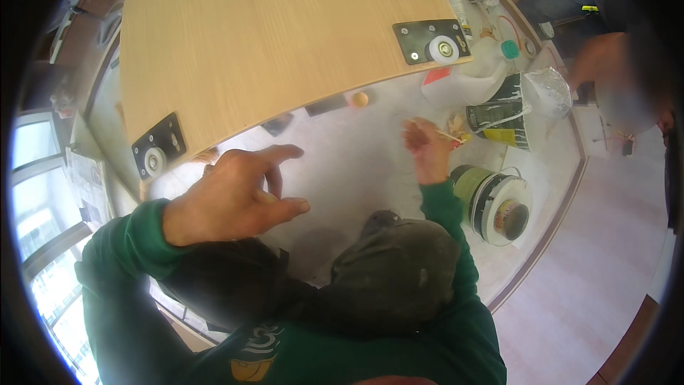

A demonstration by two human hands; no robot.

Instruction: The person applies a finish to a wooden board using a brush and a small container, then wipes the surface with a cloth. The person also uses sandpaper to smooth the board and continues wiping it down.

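Note:
A large light wooden panel [278, 36] stands over a white floor sheet, with a black bracket and white roller at its lower left corner [157, 150] and another at its right corner [434, 43]. My left hand [235, 196] hovers just below the panel's lower edge, fingers spread and holding nothing. My right hand [426, 148] is lower right of the panel, close to the floor sheet, pinching a thin light stick [449, 135] that points toward the tins.
An open dark paint tin [502, 117], a round tub on its side [495, 207] and a white jug with a green cap [470, 78] crowd the right. A small orange ball [360, 99] lies under the panel. Another person [613, 64] stands upper right. My dark knees [392, 271] fill the foreground.

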